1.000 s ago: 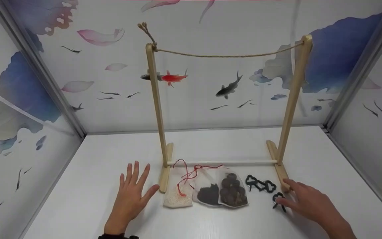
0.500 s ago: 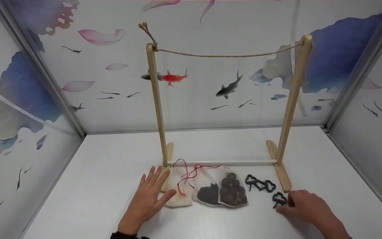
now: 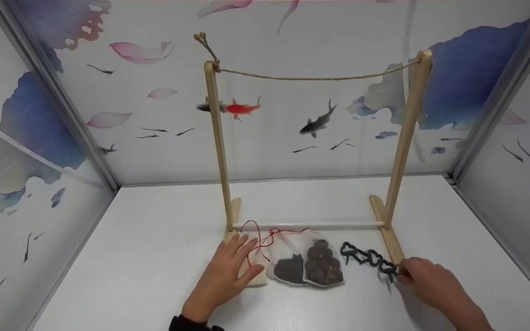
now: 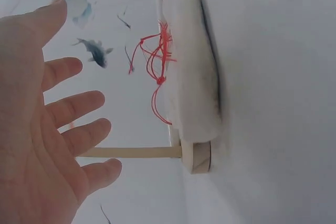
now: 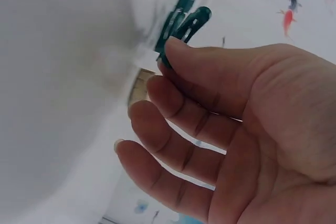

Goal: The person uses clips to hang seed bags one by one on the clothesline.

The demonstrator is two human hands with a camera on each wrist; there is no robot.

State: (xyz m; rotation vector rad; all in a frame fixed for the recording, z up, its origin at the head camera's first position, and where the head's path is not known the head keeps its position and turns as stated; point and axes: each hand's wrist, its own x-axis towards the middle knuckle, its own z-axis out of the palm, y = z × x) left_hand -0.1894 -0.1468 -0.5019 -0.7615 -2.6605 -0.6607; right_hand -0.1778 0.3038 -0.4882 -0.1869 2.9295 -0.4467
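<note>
My right hand (image 3: 435, 282) pinches a small dark green plastic clip (image 3: 388, 270) between thumb and forefinger. In the right wrist view, that clip (image 5: 193, 23) rises from the fingertips, with the other fingers loosely curled below. Several more dark green clips (image 3: 360, 255) lie just to its left on the table. My left hand (image 3: 223, 278) is spread over a mesh bag of pale grains (image 3: 259, 278), partly hiding it. The left wrist view shows the fingers apart with nothing in them, beside the white bag (image 4: 194, 72) and its red drawstrings (image 4: 160, 61).
A bag of black grains (image 3: 289, 269) and a bag of brown balls (image 3: 324, 266) lie mid-table. Behind them stands a wooden frame, its right post (image 3: 405, 138) and left post (image 3: 219, 147) joined by a sagging twine (image 3: 311, 78) and a white lower bar (image 3: 308, 225). Printed walls enclose the table.
My right hand has closed thumb and forefinger on the nearest clip and shifted it slightly up, near the other clips. My left hand has moved right, over the bag of pale grains.
</note>
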